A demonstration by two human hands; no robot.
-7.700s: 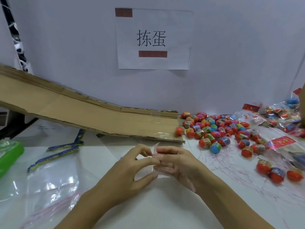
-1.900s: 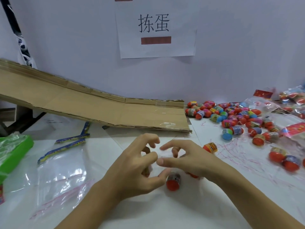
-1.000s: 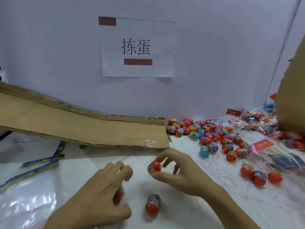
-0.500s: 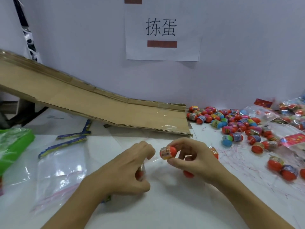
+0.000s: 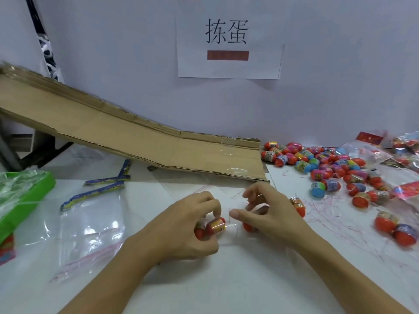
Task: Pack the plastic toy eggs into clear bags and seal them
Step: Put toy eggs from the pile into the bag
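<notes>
Left hand (image 5: 188, 225) fingers curled round eggs (image 5: 215, 225); right hand (image 5: 267, 214) fingers loosely curled, empty.

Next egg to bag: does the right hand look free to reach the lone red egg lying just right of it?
Probably yes: the red egg lies beside the right hand, nothing between them.

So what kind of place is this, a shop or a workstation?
Probably a hand-packing workstation: a cardboard chute slopes down to a pile of loose toy eggs, and empty clear zip bags lie ready.
</notes>
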